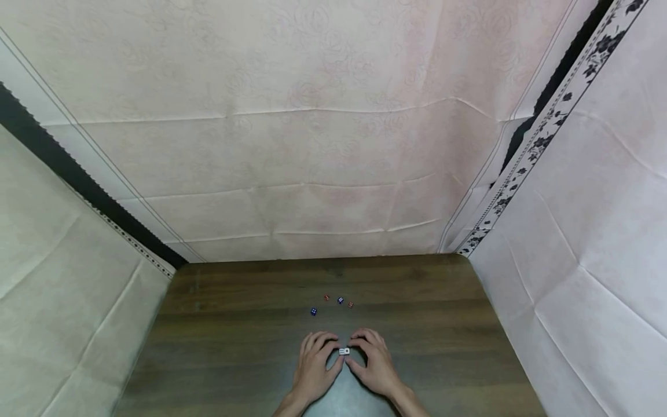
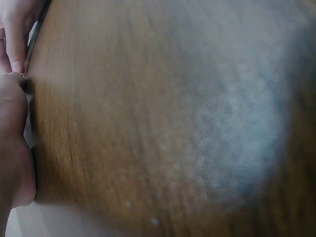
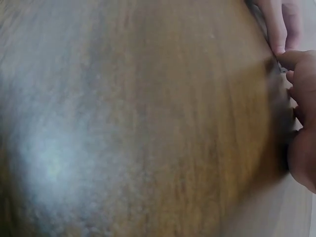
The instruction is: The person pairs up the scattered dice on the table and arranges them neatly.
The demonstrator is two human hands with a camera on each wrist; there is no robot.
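Two white dice (image 1: 344,351) sit side by side on the wooden table, between the fingertips of both hands. My left hand (image 1: 315,366) pinches at them from the left, its thumb near the front and its index finger at the back. From the other side my right hand (image 1: 376,364) mirrors it, thumb and index finger at the dice. In the left wrist view the left hand (image 2: 15,133) shows at the left edge; the right wrist view has the right hand (image 3: 305,108) at its right edge. The dice are mostly hidden by fingers in both wrist views.
Beyond the hands lie a blue die (image 1: 314,311), another blue die (image 1: 341,300), a red die (image 1: 326,297) and a second red die (image 1: 351,304). Pale patterned cloth (image 1: 312,174) hangs behind the brown table (image 1: 219,336) and along both sides.
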